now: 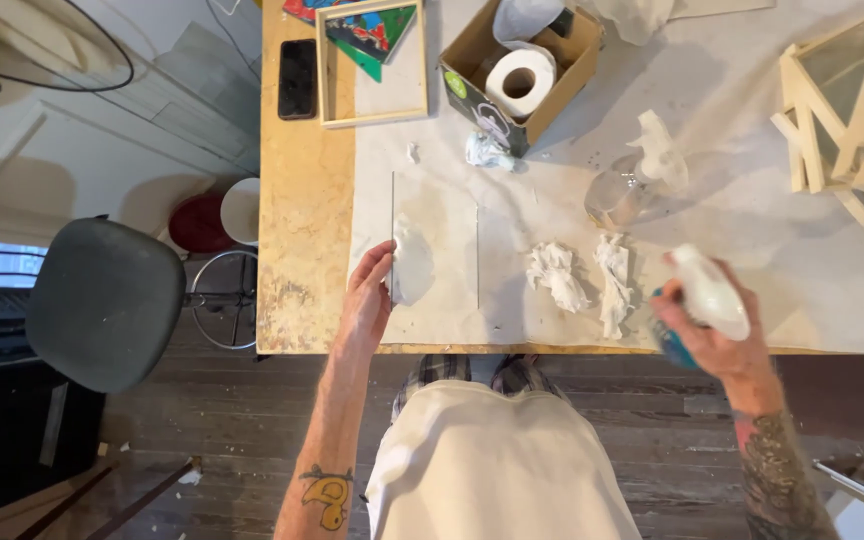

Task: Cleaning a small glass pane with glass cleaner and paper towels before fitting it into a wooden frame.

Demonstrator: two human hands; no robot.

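Note:
A clear glass pane (pixel 437 250) lies flat on the white-covered table (pixel 732 120) near the front edge. My left hand (pixel 367 300) rests on the pane's left edge, fingers spread. A smear of white foam (pixel 410 265) sits on the glass next to that hand. My right hand (pixel 707 320) grips a spray bottle (pixel 710 292) with a white head and blue body, at the table's front right. Two crumpled white paper wads (pixel 557 275) (pixel 614 280) lie between my hands.
A cardboard box (pixel 564 70) with a toilet paper roll (pixel 520 80) stands at the back. A clear spray bottle (pixel 642 175) lies on its side. A wooden frame (pixel 372 118), a black phone (pixel 298 78), a wooden lantern-like structure (pixel 847 110) and a grey chair (pixel 102 300) are nearby.

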